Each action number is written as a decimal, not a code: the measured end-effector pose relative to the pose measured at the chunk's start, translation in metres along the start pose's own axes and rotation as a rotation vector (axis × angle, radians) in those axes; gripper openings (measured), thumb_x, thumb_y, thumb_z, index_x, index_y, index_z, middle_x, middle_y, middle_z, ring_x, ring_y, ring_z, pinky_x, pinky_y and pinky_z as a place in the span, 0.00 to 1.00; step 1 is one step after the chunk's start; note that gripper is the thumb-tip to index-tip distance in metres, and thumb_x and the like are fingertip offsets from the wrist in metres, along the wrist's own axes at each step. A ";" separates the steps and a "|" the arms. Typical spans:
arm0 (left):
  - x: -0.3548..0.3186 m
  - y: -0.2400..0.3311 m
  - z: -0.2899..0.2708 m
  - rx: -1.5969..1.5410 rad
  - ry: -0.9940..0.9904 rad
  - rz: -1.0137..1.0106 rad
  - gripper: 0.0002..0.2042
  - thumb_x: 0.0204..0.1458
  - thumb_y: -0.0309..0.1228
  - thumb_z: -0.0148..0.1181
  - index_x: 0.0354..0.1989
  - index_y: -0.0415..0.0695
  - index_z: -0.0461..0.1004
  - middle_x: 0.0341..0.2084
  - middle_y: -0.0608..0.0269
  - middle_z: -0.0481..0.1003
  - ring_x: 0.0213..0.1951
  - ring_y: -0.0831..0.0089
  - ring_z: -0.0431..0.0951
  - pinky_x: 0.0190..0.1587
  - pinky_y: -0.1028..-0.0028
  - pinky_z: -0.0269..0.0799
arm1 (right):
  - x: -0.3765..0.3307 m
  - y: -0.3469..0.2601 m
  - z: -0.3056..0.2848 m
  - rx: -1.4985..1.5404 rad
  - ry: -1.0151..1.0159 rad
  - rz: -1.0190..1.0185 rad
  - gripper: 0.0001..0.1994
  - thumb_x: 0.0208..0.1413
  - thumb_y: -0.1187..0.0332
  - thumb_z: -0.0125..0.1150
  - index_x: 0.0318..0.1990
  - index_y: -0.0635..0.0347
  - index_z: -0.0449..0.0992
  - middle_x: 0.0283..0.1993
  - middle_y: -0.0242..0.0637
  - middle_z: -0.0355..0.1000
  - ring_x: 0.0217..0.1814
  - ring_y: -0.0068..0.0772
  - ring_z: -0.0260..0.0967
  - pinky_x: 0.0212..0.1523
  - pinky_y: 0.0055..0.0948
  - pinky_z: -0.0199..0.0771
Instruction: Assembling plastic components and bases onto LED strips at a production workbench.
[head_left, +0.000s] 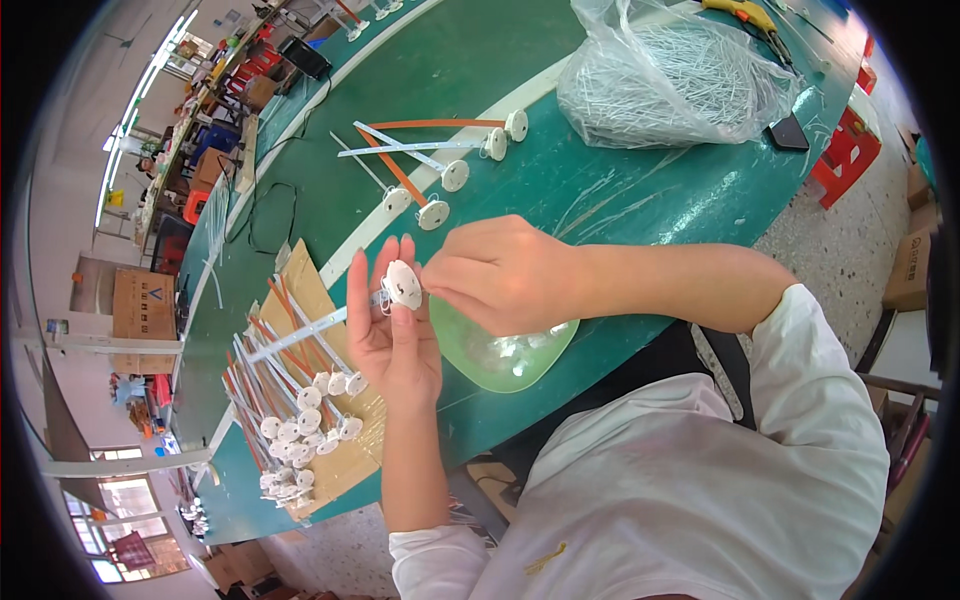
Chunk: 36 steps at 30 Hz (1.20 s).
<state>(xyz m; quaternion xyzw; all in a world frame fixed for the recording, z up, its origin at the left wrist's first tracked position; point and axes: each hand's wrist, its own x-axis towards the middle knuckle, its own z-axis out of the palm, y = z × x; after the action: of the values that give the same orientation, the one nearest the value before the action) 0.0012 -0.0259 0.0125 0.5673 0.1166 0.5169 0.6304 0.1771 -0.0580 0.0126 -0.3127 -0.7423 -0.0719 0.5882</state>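
**Asker:** From your remote seat, where is the piece in hand?

**Operator:** Through my head camera, a round white disc [405,284] sits above the green table [690,200], on the end of a pale flat strip [300,333]. My left hand [404,365] holds it, palm up: thumb at the disc's lower edge, the other fingers extended behind. My right hand [505,275] is curled, fingertips pinched together just beside the disc. Whether they grasp anything, I cannot tell.

**Asker:** What could go wrong?

**Operator:** The disc could twist or slip, I judge, because the left hold looks light and the fingers are not wrapped round it. A sideways tug from the right would cause that. The strip's long free end reaches out over the heap of disc-ended strips [310,397] on the cardboard sheet [352,430]; a careless swing could snag them.

**Asker:** And underneath?

**Operator:** A shallow green bowl [465,350], partly hidden below my right hand. Anything small let go there might drop in, or my wrist could knock its rim.
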 end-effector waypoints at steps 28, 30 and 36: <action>-0.012 -0.005 -0.011 0.088 -0.085 0.003 0.19 0.63 0.22 0.52 0.61 0.32 0.66 0.61 0.41 0.67 0.63 0.50 0.69 0.63 0.59 0.69 | 0.000 -0.014 0.007 0.013 0.036 -0.041 0.12 0.44 0.80 0.64 0.40 0.67 0.76 0.31 0.41 0.75 0.23 0.37 0.73 0.21 0.31 0.74; -0.009 -0.005 -0.006 0.174 -0.011 0.003 0.17 0.61 0.20 0.53 0.59 0.32 0.69 0.58 0.42 0.70 0.59 0.52 0.72 0.61 0.60 0.70 | -0.002 -0.012 0.009 0.009 0.000 -0.010 0.11 0.46 0.79 0.63 0.39 0.67 0.75 0.31 0.41 0.74 0.24 0.39 0.73 0.22 0.32 0.75; 0.005 -0.008 0.000 0.570 0.085 -0.019 0.15 0.62 0.20 0.52 0.56 0.31 0.73 0.50 0.49 0.77 0.48 0.71 0.79 0.51 0.74 0.74 | -0.008 0.010 0.012 0.016 -0.176 0.127 0.05 0.51 0.74 0.61 0.34 0.64 0.72 0.29 0.41 0.73 0.27 0.44 0.74 0.26 0.37 0.76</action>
<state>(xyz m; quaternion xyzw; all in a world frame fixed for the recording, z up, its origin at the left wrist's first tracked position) 0.0074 -0.0207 0.0082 0.6983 0.2886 0.4806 0.4451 0.1731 -0.0477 -0.0012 -0.3595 -0.7703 -0.0011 0.5267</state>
